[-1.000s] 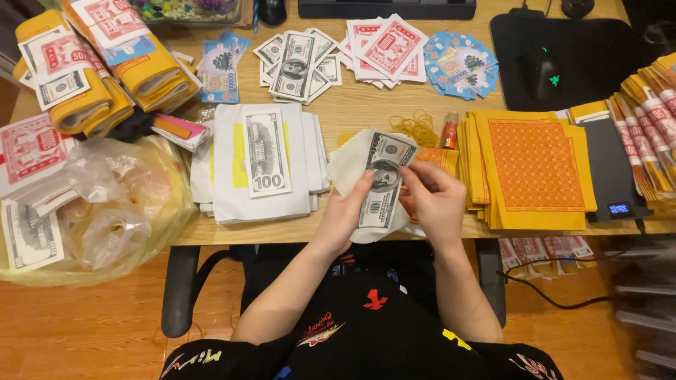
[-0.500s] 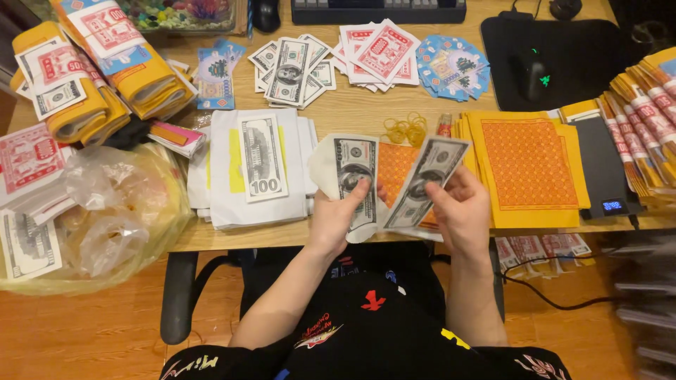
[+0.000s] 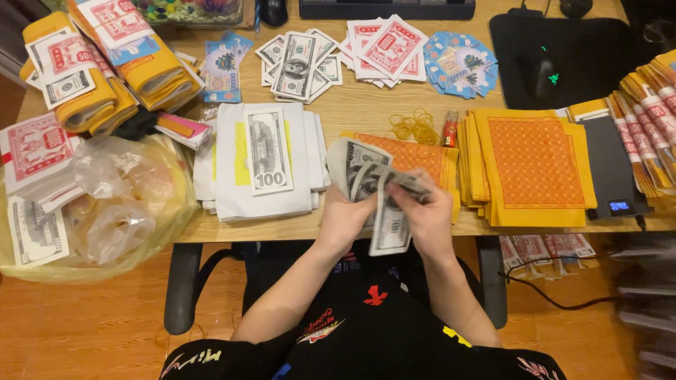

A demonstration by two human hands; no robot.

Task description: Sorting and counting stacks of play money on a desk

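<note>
Head view. Both hands meet at the near edge of the counter (image 3: pixel 366 105), just over the lap, and share one small sheaf of grey-green printed paper notes (image 3: pixel 373 190). The left hand (image 3: pixel 343 219) grips the sheaf from below, fingers curled around its lower left part; the upper notes fan out past it toward 11 o'clock. The right hand (image 3: pixel 424 219) has its fingers clenched on notes at the right of the sheaf, one of which hangs down toward 6 o'clock. The edges of the notes are motion-blurred, so which notes each hand pinches cannot be told apart.

At 9 o'clock from the hands lies a white paper stack (image 3: pixel 264 165) with a single grey note on top. At 3 o'clock sits a stack of yellow sheets with an orange printed panel (image 3: pixel 531 169); another such sheet (image 3: pixel 408 156) lies under the fanned notes. At 12 o'clock are loose rubber bands (image 3: pixel 414 127) and, farther back, a spread of similar grey notes (image 3: pixel 299 63).

Judged from the grip, the step in hand is counting or squaring the sheaf. The next move calls for a steady left-hand hold while the right fingers separate a single note cleanly.
</note>
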